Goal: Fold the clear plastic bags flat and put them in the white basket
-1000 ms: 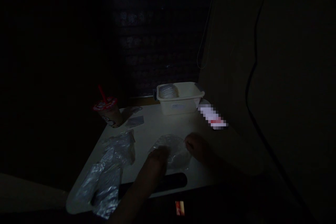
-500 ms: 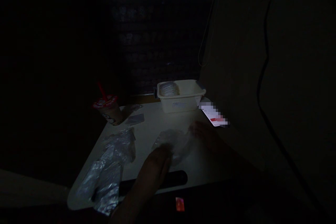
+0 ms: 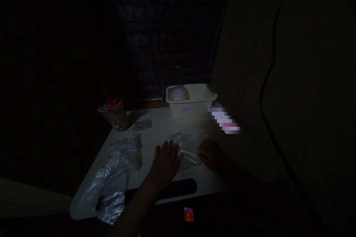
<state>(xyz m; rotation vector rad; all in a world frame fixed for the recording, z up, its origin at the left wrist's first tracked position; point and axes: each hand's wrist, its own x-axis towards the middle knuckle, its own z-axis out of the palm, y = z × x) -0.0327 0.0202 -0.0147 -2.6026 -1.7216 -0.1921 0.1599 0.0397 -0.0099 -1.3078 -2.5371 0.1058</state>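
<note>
On the white table (image 3: 155, 144), a clear plastic bag (image 3: 189, 157) lies between my two hands. My left hand (image 3: 165, 161) rests flat over its left side, fingers stretched forward and a little apart. At the bag's right edge, my right hand (image 3: 210, 153) has its fingers curled and pressed together on the plastic. The dim light hides how much of the bag is in those fingers. Farther left, several crumpled clear plastic bags (image 3: 126, 155) spread toward the table's near left corner.
A cream plastic bin (image 3: 191, 111) holding a bundle of clear plastic (image 3: 178, 93) stands at the back. A lit phone (image 3: 224, 120) lies right of it. On the left stands a drink cup (image 3: 118, 118) with a red straw. A dark slot (image 3: 183, 188) runs along the near edge.
My right hand has moved slightly down and closed on the bag's edge. My left hand has flattened onto the plastic, which is now lower and stretched between the hands.
</note>
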